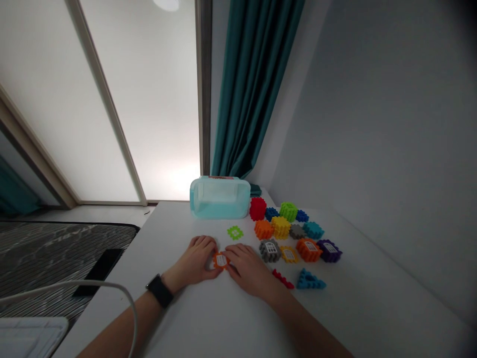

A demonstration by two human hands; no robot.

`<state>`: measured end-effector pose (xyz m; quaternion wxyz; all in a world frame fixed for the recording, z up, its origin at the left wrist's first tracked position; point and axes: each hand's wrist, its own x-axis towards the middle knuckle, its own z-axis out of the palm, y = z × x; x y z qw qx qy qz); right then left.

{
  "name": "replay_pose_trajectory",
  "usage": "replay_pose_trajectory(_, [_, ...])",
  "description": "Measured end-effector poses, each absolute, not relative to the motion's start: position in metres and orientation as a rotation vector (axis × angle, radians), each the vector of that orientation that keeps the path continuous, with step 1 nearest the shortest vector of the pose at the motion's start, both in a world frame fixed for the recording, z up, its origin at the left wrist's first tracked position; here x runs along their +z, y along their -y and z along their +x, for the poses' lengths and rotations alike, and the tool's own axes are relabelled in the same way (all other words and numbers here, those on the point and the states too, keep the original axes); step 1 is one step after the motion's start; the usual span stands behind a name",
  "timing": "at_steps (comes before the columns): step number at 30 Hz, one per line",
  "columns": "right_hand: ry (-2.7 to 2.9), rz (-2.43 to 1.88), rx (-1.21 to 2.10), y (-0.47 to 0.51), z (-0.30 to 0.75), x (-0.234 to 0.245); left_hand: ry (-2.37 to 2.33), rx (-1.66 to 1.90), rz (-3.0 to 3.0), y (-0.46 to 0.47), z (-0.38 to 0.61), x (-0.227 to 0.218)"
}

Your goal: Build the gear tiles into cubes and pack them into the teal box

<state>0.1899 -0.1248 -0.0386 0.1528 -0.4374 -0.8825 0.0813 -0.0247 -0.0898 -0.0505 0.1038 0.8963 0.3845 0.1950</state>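
Between my two hands, low over the white table (208,318), is an orange notched building tile (221,260) with a pale printed window-like panel. The fingers of my left hand (201,256) pinch its left edge. My right hand (244,263) grips its right edge with thumb and fingers. Just beyond them a light green notched tile (235,232) lies flat. To the right of my right hand stand a grey stack of tiles (270,250), a yellow-orange tile (289,254) and an orange stack (309,250). Red triangular pieces (283,279) lie partly behind my right forearm.
A translucent teal box (220,198) stands at the table's back. More stacks, including red (257,209), yellow (280,227), green (288,212) and purple (329,251), sit to the right, with blue triangles (310,280) nearer. A white cable (128,296) loops at lower left.
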Motion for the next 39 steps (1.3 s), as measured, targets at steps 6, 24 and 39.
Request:
replay_pose_trajectory(6, [2.529,-1.216,0.272,0.121,0.195,-0.045,-1.103,0.597,2.636,0.090,-0.026,-0.051])
replay_pose_trajectory(24, [2.313,-1.262,0.433,0.114,0.193,-0.055,-1.108,0.609,2.653,0.086,-0.029,-0.057])
replay_pose_trajectory(39, [1.657,-1.122,0.998,0.108,0.180,-0.058,-0.955,1.020,2.073,0.087,-0.024,-0.045])
